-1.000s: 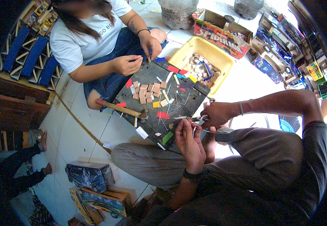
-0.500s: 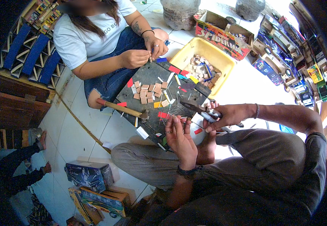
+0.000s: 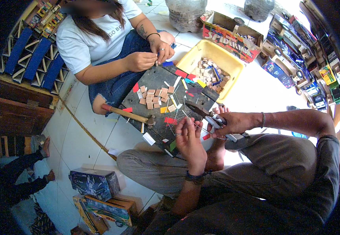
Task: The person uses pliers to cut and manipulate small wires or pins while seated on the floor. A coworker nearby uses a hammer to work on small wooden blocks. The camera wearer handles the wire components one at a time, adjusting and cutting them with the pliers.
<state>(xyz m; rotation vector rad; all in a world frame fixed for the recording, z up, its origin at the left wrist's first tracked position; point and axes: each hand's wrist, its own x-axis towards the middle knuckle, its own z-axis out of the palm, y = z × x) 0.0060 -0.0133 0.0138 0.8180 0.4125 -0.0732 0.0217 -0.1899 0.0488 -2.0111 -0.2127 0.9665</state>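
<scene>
My right hand (image 3: 238,124) is wrapped round a pair of pliers (image 3: 196,110) with dark jaws and pale handles. The jaws point left over a low black work board (image 3: 132,103). Just below them, my left hand (image 3: 191,145) pinches a thin pale wire (image 3: 186,114) between thumb and fingers. Its tip sticks up near the jaws, apart from them. A loose clump of thin wire pieces lies on the board beside the jaws. Small wooden blocks (image 3: 153,98), red slips (image 3: 170,120) and other coloured scraps are scattered there. A hammer (image 3: 132,114) lies across the board's left edge.
Opposite sits a co-worker, whose hands (image 3: 150,58) hold a small piece over the board's far corner. A yellow tub (image 3: 236,74) of blocks stands beyond the board, before a printed carton (image 3: 232,39). Toy trucks (image 3: 291,58) line the right; boxes (image 3: 93,183) lie lower left.
My left hand has shifted slightly, and the pale wire now stands up from its fingers. The pliers have turned a little in my right hand, their jaws higher and further left.
</scene>
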